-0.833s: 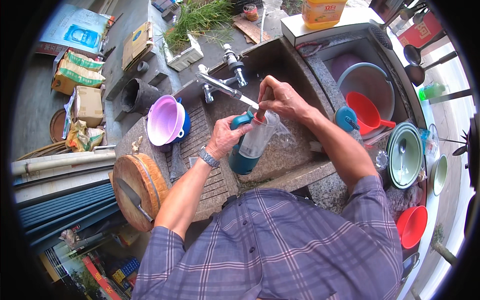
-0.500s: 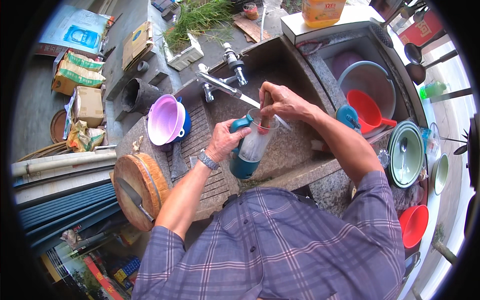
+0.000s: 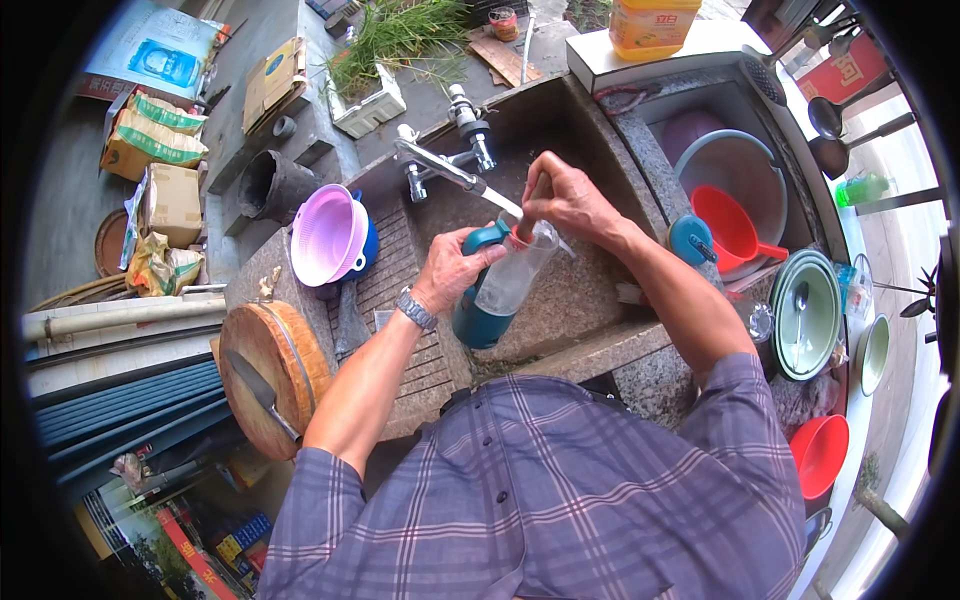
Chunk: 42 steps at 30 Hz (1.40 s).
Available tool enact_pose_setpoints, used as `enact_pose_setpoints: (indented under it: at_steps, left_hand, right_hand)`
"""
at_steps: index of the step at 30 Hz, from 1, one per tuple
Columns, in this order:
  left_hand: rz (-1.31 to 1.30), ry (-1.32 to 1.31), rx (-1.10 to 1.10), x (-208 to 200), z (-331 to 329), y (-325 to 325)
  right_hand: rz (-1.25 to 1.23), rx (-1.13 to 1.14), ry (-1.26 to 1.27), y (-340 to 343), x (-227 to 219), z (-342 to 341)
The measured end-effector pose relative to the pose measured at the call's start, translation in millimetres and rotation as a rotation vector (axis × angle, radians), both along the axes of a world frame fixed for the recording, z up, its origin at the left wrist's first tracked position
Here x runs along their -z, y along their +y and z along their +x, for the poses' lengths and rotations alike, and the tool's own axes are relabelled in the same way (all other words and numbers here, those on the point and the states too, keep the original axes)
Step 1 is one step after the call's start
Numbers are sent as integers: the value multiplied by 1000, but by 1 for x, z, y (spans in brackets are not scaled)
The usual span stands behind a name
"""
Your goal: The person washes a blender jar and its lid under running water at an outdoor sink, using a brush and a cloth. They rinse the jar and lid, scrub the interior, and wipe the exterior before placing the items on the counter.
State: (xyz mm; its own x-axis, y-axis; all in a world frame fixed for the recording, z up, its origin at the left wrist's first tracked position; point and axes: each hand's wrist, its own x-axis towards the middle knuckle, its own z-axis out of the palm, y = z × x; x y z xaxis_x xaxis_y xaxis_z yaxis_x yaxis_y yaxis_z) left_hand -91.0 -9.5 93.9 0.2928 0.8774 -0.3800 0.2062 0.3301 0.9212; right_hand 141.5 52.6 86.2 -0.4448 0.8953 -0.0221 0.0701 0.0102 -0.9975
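Observation:
My left hand [image 3: 450,278], with a watch on its wrist, is closed round the teal handle of a clear plastic cup [image 3: 510,283] with a teal base. The cup tilts over the sink, its mouth up and to the right. A brown, wooden-looking stick [image 3: 536,205] is gripped in my right hand [image 3: 580,205], its reddish lower part at the cup's mouth. What its far end looks like inside the cup I cannot make out. Just beyond the cup is the spout of the metal tap [image 3: 445,172]. A teal lid [image 3: 690,238] lies on the ledge right of the sink [image 3: 590,290].
A pink colander [image 3: 328,235] in a blue bowl stands left of the sink. Nearer is a round chopping board [image 3: 280,365] with a knife [image 3: 258,385]. At the right are a red dipper [image 3: 722,220] in a grey basin [image 3: 745,160] and stacked green bowls [image 3: 815,330].
The cup leans further over, its base shifted left and its mouth turned right. My right hand and the stick have moved slightly with it. Both hands keep their grip.

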Motion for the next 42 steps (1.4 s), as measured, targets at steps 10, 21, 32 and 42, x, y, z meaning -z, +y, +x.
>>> enact_pose_setpoints:
  at_steps: [10,21,32,42]
  left_hand:
    - [-7,102,102,9,-7,-9]
    - [39,179,76,3,-10,-5]
    - [-128,37,26,-4,-10,5]
    - [-111,95,71,11,-4,6]
  right_hand:
    - [-460,91,242,-20,31,-17]
    - [-242,23,-81,-12,21,-9]
    - [-80,138,238,-30,39,-11]
    - [-148,172,236,4,15,20]
